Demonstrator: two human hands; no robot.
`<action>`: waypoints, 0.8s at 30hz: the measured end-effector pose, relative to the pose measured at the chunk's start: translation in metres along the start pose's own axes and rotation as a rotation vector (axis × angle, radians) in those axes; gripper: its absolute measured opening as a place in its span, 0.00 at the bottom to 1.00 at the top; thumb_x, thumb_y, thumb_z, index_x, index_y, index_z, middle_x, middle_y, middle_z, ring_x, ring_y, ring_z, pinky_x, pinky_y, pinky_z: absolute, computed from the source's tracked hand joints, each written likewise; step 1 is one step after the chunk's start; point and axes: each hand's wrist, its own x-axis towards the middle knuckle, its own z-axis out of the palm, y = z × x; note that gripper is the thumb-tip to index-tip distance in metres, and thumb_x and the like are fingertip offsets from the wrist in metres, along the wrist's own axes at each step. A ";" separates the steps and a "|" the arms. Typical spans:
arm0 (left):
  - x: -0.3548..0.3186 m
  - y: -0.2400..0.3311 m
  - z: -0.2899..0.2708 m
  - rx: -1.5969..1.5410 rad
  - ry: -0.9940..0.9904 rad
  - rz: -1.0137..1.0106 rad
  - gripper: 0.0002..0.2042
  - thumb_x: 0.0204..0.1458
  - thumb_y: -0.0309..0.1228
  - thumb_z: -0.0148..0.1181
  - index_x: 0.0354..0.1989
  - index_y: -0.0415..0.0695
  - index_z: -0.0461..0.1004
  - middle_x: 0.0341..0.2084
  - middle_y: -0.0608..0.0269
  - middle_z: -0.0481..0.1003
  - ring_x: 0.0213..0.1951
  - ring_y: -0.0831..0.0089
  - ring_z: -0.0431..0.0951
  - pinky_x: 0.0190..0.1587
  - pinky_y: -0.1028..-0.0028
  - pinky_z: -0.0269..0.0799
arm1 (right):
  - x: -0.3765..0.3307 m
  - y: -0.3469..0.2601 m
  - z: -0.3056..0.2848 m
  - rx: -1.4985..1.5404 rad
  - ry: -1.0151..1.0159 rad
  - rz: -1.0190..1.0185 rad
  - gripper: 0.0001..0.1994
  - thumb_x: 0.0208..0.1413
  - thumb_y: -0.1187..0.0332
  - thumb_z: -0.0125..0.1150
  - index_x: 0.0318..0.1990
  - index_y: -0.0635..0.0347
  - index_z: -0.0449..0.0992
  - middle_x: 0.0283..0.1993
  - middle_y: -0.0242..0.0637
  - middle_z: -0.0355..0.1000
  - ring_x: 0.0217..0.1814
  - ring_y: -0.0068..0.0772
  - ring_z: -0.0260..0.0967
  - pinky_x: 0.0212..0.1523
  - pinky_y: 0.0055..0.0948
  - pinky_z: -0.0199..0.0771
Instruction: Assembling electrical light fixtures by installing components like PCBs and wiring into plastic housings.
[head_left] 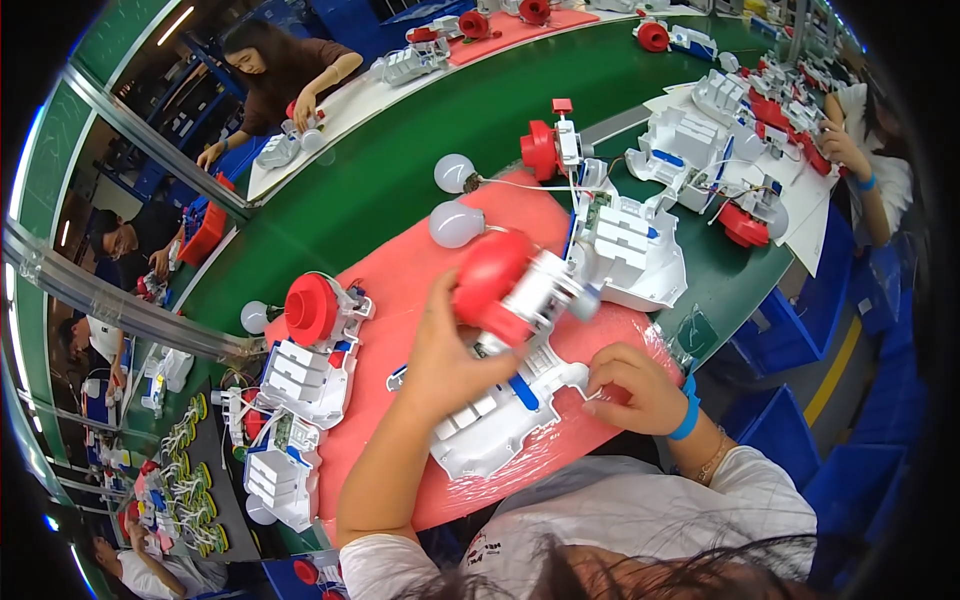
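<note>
My left hand (440, 350) is closed around a unit with a red dome-shaped part (495, 275) and a white mechanism (540, 295), partly smeared by motion. It is raised over a white plastic housing shell (490, 440) with a blue strip, which lies on a pink foam mat (395, 290). At the shell's right corner, the fingers of my right hand (635, 390) are curled and pinched on its edge. A frosted white bulb (457, 225) shows just beyond the red part, and another bulb (455, 173) on a white wire lies farther away.
Assembled white housings with red parts stand left (300, 375) and right (625, 250) of the mat. A green conveyor belt (400, 150) runs behind. Blue bins (785, 330) stand at the right. Co-workers sit across the belt (285, 80) and at the right (850, 150).
</note>
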 end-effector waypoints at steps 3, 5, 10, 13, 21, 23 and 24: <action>0.004 -0.019 -0.014 -0.154 0.070 -0.047 0.40 0.31 0.29 0.67 0.54 0.34 0.50 0.44 0.51 0.66 0.44 0.67 0.71 0.43 0.73 0.70 | 0.001 0.000 -0.002 0.076 -0.030 -0.007 0.10 0.40 0.72 0.62 0.32 0.58 0.71 0.36 0.38 0.65 0.40 0.39 0.64 0.41 0.31 0.64; 0.008 -0.011 -0.016 -0.223 0.031 -0.166 0.38 0.33 0.29 0.67 0.53 0.34 0.51 0.44 0.51 0.66 0.44 0.68 0.71 0.44 0.73 0.69 | 0.005 0.002 -0.004 0.117 -0.052 -0.006 0.09 0.42 0.73 0.62 0.32 0.59 0.71 0.35 0.37 0.65 0.39 0.37 0.64 0.41 0.30 0.64; 0.006 -0.010 -0.012 -0.281 0.022 -0.116 0.36 0.35 0.27 0.64 0.54 0.35 0.51 0.46 0.52 0.65 0.48 0.68 0.68 0.47 0.72 0.66 | 0.009 0.006 -0.010 0.199 -0.151 0.025 0.07 0.44 0.73 0.61 0.33 0.59 0.72 0.35 0.36 0.65 0.40 0.35 0.64 0.41 0.28 0.64; 0.007 -0.013 -0.017 -0.373 -0.009 -0.136 0.35 0.36 0.25 0.61 0.56 0.36 0.50 0.46 0.55 0.65 0.46 0.69 0.68 0.49 0.72 0.64 | 0.012 0.010 -0.011 0.232 -0.184 0.011 0.08 0.45 0.73 0.61 0.34 0.59 0.72 0.36 0.36 0.65 0.41 0.35 0.64 0.42 0.28 0.65; 0.014 -0.009 -0.020 -0.277 -0.005 -0.258 0.33 0.38 0.28 0.61 0.55 0.37 0.53 0.43 0.56 0.67 0.44 0.70 0.70 0.46 0.73 0.65 | 0.018 -0.003 0.006 -0.072 -0.068 0.000 0.16 0.41 0.68 0.64 0.40 0.59 0.71 0.37 0.39 0.66 0.39 0.39 0.64 0.40 0.31 0.65; 0.012 -0.008 -0.023 -0.114 0.036 -0.134 0.27 0.41 0.31 0.59 0.51 0.36 0.59 0.40 0.53 0.71 0.41 0.68 0.72 0.43 0.73 0.67 | 0.023 0.000 0.006 -0.113 -0.055 -0.056 0.17 0.40 0.67 0.65 0.39 0.59 0.71 0.36 0.40 0.67 0.38 0.40 0.64 0.39 0.33 0.65; 0.011 -0.006 -0.025 0.001 0.047 -0.108 0.25 0.43 0.32 0.59 0.49 0.35 0.61 0.38 0.51 0.71 0.40 0.66 0.73 0.42 0.72 0.68 | 0.022 0.000 0.006 -0.121 -0.051 -0.039 0.16 0.40 0.67 0.64 0.39 0.59 0.71 0.35 0.40 0.67 0.38 0.40 0.64 0.38 0.33 0.65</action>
